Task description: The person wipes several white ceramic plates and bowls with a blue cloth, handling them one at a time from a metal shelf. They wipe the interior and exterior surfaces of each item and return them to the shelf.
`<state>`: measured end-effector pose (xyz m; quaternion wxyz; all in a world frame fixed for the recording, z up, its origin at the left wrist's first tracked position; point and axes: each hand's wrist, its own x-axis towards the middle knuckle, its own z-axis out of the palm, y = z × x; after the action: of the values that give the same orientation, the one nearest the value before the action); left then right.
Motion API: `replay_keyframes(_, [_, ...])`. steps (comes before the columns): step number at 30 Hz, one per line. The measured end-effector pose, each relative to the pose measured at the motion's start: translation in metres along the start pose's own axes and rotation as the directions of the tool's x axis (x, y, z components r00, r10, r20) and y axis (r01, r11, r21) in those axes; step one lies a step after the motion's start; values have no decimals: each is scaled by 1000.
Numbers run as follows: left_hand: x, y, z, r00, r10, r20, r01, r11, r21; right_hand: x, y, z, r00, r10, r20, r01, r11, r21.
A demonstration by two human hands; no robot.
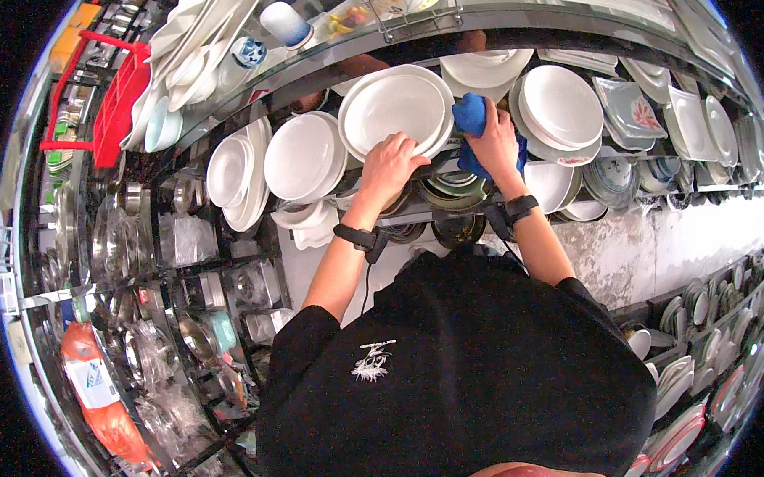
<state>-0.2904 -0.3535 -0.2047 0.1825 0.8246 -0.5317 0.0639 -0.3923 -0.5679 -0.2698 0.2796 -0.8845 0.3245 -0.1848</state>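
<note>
On a shelf before me sits a stack of white oval dishes (pixel 396 105). My left hand (pixel 389 166) rests on the near rim of this stack, thumb pointing right; whether its fingers grip the rim is hard to see. Just right of the dishes, my right hand (pixel 495 140) is closed around a bunched blue cloth (pixel 471 115), part of which hangs below the palm. A stack of round white plates (pixel 563 103) stands to the right of that hand. More white plates (pixel 304 156) are stacked left of the oval dishes.
Above, a glass shelf edge (pixel 343 41) carries a white-and-blue cup (pixel 286 24) and a wire rack (pixel 412 23). Lower down are green-rimmed bowls (pixel 453 189). At left stand a red basket (pixel 122 105) and shelves of wrapped metalware (pixel 120 229). More stacked dishes (pixel 674 379) fill racks at lower right.
</note>
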Motion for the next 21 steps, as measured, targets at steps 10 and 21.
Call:
replay_keyframes(10, [-3,-11,-7,1000,-19,-14,20,999,30,-51,0,-12,963,-253,-97,250,967,-49])
replay_keyframes(21, [5,-10,-46,990,-65,-123,62,998,-31,-57,20,3,939,-328,106,344,917,-201])
